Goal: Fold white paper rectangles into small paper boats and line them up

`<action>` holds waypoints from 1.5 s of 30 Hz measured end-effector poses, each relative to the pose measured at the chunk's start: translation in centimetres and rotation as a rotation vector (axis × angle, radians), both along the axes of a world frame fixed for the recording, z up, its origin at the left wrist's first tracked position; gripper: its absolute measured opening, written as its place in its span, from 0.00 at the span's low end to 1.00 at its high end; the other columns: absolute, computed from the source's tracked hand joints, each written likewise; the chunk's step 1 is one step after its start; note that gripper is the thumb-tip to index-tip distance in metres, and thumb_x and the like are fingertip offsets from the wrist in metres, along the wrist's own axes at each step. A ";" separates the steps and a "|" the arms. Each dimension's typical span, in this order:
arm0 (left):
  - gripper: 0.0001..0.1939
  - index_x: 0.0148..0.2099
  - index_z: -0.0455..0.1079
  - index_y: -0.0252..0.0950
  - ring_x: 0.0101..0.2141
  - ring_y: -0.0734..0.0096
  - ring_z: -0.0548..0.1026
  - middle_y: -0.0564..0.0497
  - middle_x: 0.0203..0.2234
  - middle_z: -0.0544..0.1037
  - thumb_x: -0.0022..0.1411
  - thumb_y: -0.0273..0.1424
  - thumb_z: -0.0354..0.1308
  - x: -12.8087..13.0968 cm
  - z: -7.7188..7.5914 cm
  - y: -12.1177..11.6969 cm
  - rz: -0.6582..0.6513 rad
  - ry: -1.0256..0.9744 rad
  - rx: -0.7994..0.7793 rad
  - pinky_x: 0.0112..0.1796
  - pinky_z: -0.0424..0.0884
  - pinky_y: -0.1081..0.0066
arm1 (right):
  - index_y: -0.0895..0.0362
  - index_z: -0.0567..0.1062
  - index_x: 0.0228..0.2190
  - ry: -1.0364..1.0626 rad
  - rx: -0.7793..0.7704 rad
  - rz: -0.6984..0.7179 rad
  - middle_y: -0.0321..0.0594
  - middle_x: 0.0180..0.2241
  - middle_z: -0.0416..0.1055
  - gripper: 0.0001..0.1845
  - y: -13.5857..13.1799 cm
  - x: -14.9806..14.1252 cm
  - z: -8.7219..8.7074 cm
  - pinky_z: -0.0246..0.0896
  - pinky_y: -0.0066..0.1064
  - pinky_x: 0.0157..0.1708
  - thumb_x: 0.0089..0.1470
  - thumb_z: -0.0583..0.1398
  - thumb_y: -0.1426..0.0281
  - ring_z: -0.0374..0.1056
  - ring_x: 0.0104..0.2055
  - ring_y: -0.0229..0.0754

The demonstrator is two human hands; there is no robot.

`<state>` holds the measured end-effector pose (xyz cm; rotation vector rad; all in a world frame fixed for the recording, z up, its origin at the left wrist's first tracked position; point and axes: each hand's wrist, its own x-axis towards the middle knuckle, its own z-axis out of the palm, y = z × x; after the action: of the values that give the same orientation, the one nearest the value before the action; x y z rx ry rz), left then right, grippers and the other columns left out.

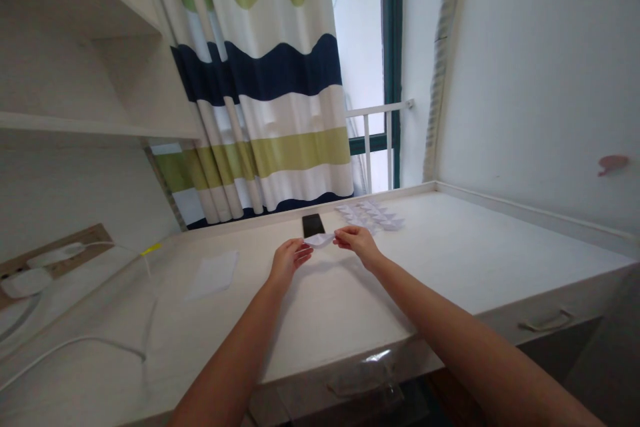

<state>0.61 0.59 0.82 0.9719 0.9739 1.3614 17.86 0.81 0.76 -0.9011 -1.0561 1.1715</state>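
Two bare hands work near the far edge of the white surface (450, 267). Between them is a folded white paper piece (319, 239), apparently held just above the surface and in front of a black smartphone (313, 225).

Left hand (291, 261): wrist low, palm turned inward, fingers (303, 253) curled and pinching the paper's left end. Right hand (357, 245): palm down, fingers (345, 235) closed on the right end; thumb position cannot be made out. Both forearms come in from the near edge and converge, elbows out of view.

Handling, judged from the view: very light, thin and soft, with creases likely to give under a hard squeeze. Best held by the folded ends using gentle fingertip pressure, as now. Almost no weight to support, though a draught could shift it.

Surroundings: a group of similar folded paper pieces (370, 215) lies in overlapping rows near the far edge, beyond the right hand. A flat sheet of white paper (213, 275) lies well left of the hands. A white cable (90, 341) runs along the left side of the surface, with a yellow tag (151, 248) near it. A striped curtain (280, 80) hangs beyond the far edge, a white shelf (75, 120) sits above left, and a drawer pull (545, 323) shows at front right.
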 end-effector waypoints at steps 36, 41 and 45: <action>0.05 0.33 0.64 0.33 0.29 0.76 0.72 0.50 0.27 0.73 0.50 0.26 0.53 21.5 4.0 16.8 -0.247 0.430 0.147 0.35 0.67 0.72 | 0.61 0.69 0.26 -0.360 -0.056 -0.410 0.37 0.21 0.68 0.06 13.7 22.3 3.0 0.64 0.26 0.28 0.45 0.60 0.71 0.68 0.27 0.34; 0.05 0.31 0.67 0.34 0.25 0.77 0.70 0.51 0.24 0.72 0.48 0.28 0.55 24.0 3.9 21.0 -0.180 0.620 0.270 0.30 0.65 0.74 | 0.62 0.69 0.24 -0.328 -0.091 -0.462 0.37 0.20 0.69 0.04 16.0 24.3 3.7 0.64 0.28 0.29 0.44 0.60 0.73 0.67 0.25 0.33; 0.07 0.29 0.70 0.34 0.27 0.74 0.68 0.52 0.22 0.71 0.46 0.31 0.56 25.3 3.7 24.0 -0.082 0.852 0.482 0.30 0.64 0.74 | 0.62 0.69 0.22 -0.295 -0.130 -0.463 0.38 0.18 0.69 0.03 18.0 25.5 3.8 0.64 0.28 0.29 0.43 0.60 0.75 0.67 0.23 0.34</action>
<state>25.88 24.58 4.55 2.0318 1.2132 1.1259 43.41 18.83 4.58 -1.3680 -0.9393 0.7388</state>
